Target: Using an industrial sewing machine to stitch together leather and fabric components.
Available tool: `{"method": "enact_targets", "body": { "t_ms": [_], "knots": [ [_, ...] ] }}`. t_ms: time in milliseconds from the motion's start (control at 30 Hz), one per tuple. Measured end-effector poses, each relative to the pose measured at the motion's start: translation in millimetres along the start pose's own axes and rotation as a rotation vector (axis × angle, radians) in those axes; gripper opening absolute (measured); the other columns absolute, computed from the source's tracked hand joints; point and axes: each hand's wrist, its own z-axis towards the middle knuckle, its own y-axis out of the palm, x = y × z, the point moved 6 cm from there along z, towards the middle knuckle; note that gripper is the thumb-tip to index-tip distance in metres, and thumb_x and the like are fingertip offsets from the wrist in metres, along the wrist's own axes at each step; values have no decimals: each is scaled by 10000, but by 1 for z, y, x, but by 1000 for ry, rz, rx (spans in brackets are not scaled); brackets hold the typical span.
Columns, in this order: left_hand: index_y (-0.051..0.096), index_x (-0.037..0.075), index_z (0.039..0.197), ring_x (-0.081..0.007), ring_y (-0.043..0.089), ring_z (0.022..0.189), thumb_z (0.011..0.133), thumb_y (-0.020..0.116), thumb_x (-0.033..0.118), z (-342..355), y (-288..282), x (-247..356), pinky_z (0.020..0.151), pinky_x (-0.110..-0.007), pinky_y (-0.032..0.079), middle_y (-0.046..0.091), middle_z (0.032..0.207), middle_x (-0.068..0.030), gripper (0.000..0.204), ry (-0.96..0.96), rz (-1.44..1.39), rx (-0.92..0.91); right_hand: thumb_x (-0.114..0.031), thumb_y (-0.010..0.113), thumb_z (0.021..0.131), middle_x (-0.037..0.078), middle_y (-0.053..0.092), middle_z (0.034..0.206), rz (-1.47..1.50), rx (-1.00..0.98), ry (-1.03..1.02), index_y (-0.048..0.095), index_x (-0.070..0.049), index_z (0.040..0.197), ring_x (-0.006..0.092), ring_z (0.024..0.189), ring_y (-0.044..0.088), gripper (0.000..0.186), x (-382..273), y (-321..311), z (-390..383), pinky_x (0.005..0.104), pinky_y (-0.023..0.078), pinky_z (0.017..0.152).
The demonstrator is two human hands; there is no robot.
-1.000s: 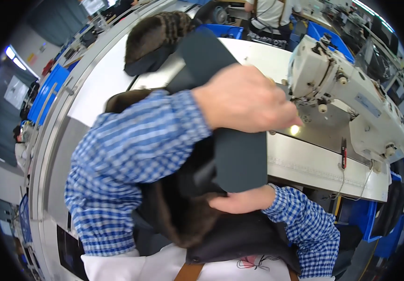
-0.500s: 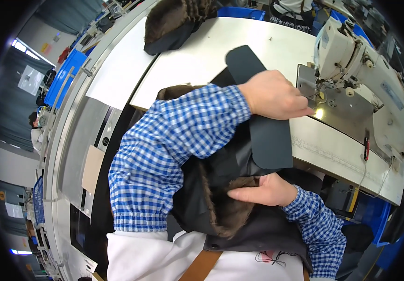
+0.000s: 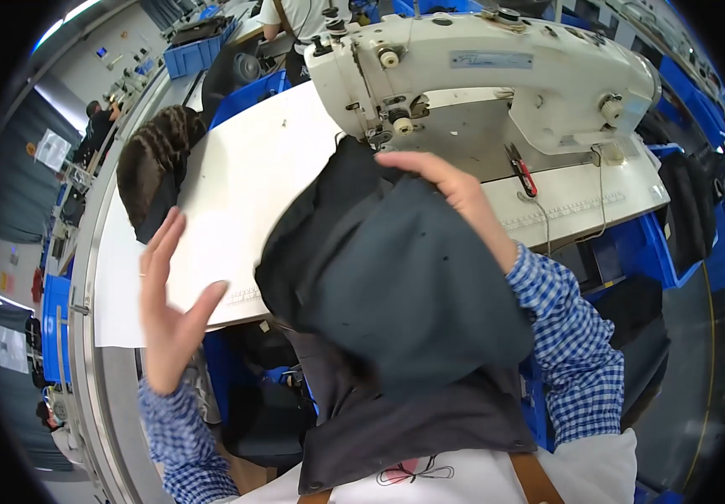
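Note:
A large dark blue-grey fabric piece point(image 3: 413, 286) with a black side rises from my lap to the table's front edge. Its upper tip lies just below the sewing machine's point(image 3: 480, 63) needle area. My right hand point(image 3: 459, 193) is at its upper right edge, index finger stretched along the top; the fabric hides the thumb and other fingers, and the hand appears to hold it. To the left, my left hand point(image 3: 173, 311) is raised and empty, thumb and fingers apart. Its fingertips come near a brown fur piece with black fabric point(image 3: 148, 164) on the table, perhaps overlapping it only in view.
Red-handled thread snips point(image 3: 522, 172) lie on the machine bed at the right. The white table point(image 3: 236, 185) has a printed ruler along its front edge. Blue bins point(image 3: 640, 252) stand below at the right. Another person point(image 3: 295, 25) is beyond the machine.
My left hand has left the fabric and moved out left, opening. The right hand has risen to the fabric's upper edge. The fabric is turned and spread differently, and the view has swung right.

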Motion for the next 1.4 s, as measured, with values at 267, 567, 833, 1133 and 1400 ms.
{"method": "enact_targets", "body": {
  "t_ms": [267,567,833,1133,1400],
  "knots": [
    [477,-46,1449,-234,578,1229,992,642,109,-55,146,-6,1065,-320,436,597,1369,-167,510,-488,-692,-218,-64,648,865,254,664,1262,-19,-114,-75,583,44,1315,340,1167,653,468,43,-8,-58,408,513,995],
    [630,-102,1241,-428,623,1118,968,679,143,-18,106,52,1048,-478,460,615,1295,-305,370,-370,-747,105,-310,854,832,174,324,1624,1118,-109,38,168,-5,1615,262,1517,289,1085,34,-46,-187,400,210,1250],
    [456,-12,1479,-299,499,1367,991,600,99,58,136,108,1194,-425,348,538,1469,-180,521,-360,-1220,1,-233,763,900,177,695,1140,-12,669,168,570,-6,1318,311,1047,688,514,-25,-107,-215,367,529,925],
    [582,-38,1299,-411,523,1305,952,583,91,70,116,251,1122,-515,383,571,1358,-269,370,801,-591,-60,-293,597,1033,107,621,1327,-76,1457,247,564,-44,1368,244,1237,584,420,-76,-160,-370,369,460,1057],
    [729,29,1034,-334,632,1159,873,688,-55,21,172,210,972,-401,507,679,1153,-148,185,533,-816,-502,-368,516,1076,142,567,1403,839,1919,299,439,-18,1423,351,1295,561,499,44,-121,-451,513,488,1090]
  ]
}}
